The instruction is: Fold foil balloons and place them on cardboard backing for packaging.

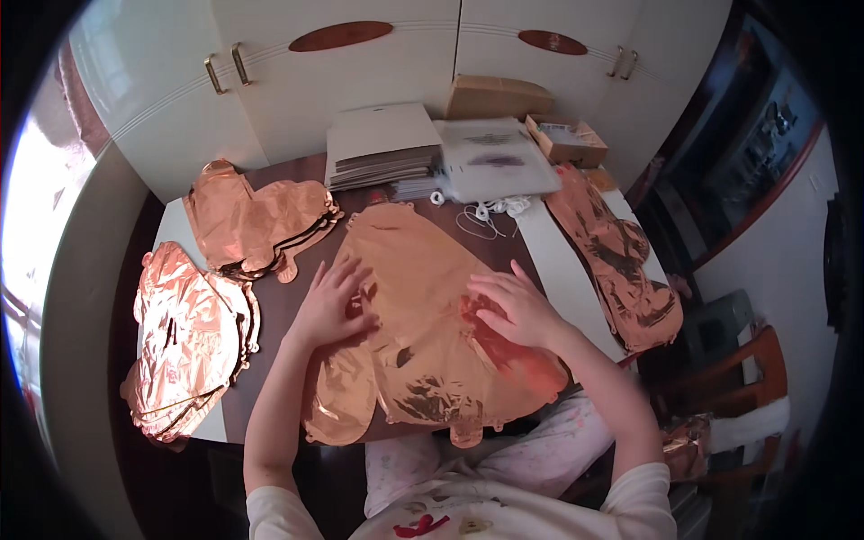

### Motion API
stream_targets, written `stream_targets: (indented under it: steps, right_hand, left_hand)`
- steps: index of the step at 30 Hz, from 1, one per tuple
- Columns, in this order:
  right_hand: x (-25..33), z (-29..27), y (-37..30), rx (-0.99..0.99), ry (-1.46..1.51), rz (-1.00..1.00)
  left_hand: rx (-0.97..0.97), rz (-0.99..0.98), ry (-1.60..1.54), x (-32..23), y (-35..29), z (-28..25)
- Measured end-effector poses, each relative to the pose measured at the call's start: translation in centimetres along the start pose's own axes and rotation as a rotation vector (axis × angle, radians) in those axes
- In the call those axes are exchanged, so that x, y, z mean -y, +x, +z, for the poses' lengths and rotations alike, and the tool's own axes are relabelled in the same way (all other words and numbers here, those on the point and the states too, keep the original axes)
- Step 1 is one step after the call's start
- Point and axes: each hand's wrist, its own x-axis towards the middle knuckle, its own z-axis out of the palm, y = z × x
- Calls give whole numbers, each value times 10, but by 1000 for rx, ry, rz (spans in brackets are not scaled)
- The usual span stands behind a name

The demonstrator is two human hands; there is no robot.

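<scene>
A flat, uninflated copper-coloured foil balloon (pixel 418 270) lies on the dark table before me, its lower lobes reaching the near edge. My left hand (pixel 335 304) rests on its left side, fingers spread and pointing away from me. On the right side lies my right hand (pixel 515 308), palm down with the fingers stretched out over the foil. Neither hand grips anything. Part of the balloon's outline is covered by my hands and forearms.
More flat foil balloons are piled at the near left (pixel 184 324), far left (pixel 252 216) and right (pixel 612 256). Along the back stand a cardboard stack (pixel 382 139), clear plastic bags (pixel 495 166), white string (pixel 490 214) and a small open box (pixel 569 142). A wooden chair (pixel 769 360) is at right.
</scene>
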Motion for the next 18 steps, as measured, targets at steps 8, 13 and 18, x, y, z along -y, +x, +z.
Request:
stream_targets:
  steps: [8, 13, 18]
  right_hand:
    - [-31, 16, -22, -97, 100, 61]
    - [-25, 18, -9, -138, 32, 80]
    - [-28, 22, 28, -129, 22, 141]
  left_hand:
    - [164, 232, 138, -37, -6, 11]
    - [211, 246, 229, -35, -8, 17]
    - [263, 241, 222, -33, -8, 21]
